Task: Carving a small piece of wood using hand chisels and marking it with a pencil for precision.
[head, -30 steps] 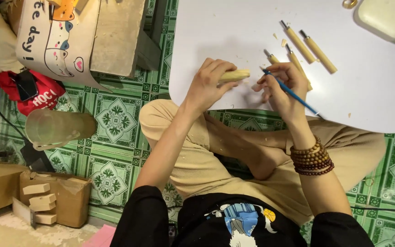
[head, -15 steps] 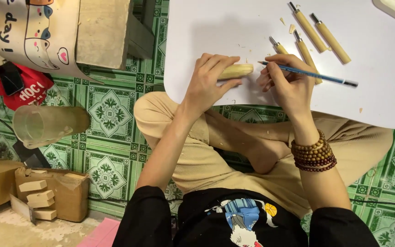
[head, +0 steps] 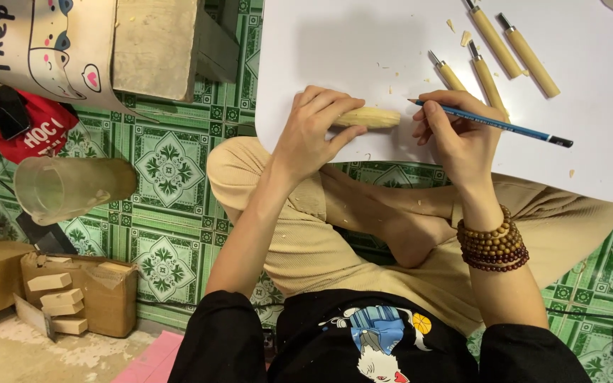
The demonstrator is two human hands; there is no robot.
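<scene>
My left hand point(head: 317, 129) grips a pale carved wood piece point(head: 370, 118) and presses it on the white table point(head: 363, 50). My right hand point(head: 455, 131) holds a blue pencil point(head: 494, 124) with its tip pointing left toward the wood piece's right end; whether the tip touches it I cannot tell. Beaded wooden bracelets point(head: 492, 245) sit on my right wrist. Several wooden-handled carving tools point(head: 494, 46) lie on the table just beyond my right hand. I sit cross-legged on the floor in beige trousers.
A clear plastic jar point(head: 65, 188) lies on the green patterned floor tiles at left. A cardboard box with wood blocks point(head: 72, 298) stands at lower left. A wooden block point(head: 154, 46) and a printed bag point(head: 44, 42) are at upper left, a red cloth point(head: 30, 131) below them.
The view has shifted so the table sits lower in frame. My right hand swung the pencil from slanting down-right to nearly level, tip toward the wood piece. My left hand keeps its grip.
</scene>
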